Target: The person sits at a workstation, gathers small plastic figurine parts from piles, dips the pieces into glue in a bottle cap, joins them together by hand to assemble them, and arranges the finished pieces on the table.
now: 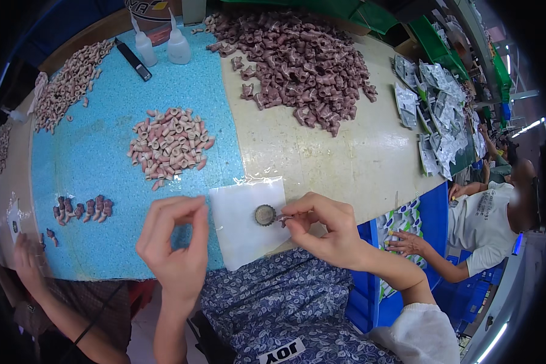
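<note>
A white sheet [239, 233] lies at the table's front edge, and a round bottle cap [264, 215] with a crimped rim rests on it. My right hand [324, 230] pinches a small dark mauve plastic part [281, 219] right beside the cap, partly hidden by the fingertips. Left of the sheet, over the blue mat, my left hand [176, 239] is raised with thumb and forefinger brought together; anything between those tips is too small to make out. Beyond it sits a pile of small pink-and-cream hollow parts [171, 144].
A large heap of dark mauve parts [303, 64] covers the far middle. Two white squeeze bottles [178, 47] and a black tool [133, 60] stand or lie far left. Several joined pieces [97, 208] are lined up at left. Silver packets [437, 103] lie right. Co-workers' hands [406, 242] show at both sides.
</note>
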Tool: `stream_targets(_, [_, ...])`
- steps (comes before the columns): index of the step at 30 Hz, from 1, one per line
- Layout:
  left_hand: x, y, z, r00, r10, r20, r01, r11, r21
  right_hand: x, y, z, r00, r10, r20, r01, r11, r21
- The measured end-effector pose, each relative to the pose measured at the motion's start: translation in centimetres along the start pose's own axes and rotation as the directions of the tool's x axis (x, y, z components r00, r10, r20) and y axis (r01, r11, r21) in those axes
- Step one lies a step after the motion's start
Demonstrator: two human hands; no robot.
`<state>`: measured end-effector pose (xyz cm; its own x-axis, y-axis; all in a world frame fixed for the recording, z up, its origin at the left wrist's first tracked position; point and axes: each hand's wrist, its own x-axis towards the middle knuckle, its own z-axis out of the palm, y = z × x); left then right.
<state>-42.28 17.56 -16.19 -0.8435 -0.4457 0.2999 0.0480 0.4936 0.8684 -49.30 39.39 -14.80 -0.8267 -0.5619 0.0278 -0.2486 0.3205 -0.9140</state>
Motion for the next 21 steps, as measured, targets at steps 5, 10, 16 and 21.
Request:
stream_targets(5, [-2.0,0.9,0.2,0.977,-0.204,0.067,0.215,0.927,-0.308,0.5,-0.1,0.4,0.953,-0.296,0.063,0.302,0.910,-0.285])
stream_targets(10, [-2.8,1.2,0.7,0.957,-0.254,0.137,0.288,0.867,-0.406,1.3,0.1,0.2,0.886,-0.415,0.207,0.464,0.787,-0.407])
stream_targets(16, [-3.1,1.4,0.8,0.963,-0.225,0.150,0.265,0.893,-0.364,1.8,-0.5,-0.1,0.860,-0.387,0.333,0.505,0.734,-0.453])
stream_targets(21, [-3.3,1.3,1.2,0.976,-0.175,0.129,0.206,0.933,-0.294,2.5,-1.7,-0.1,0.838,-0.378,0.394,0.539,0.688,-0.486])
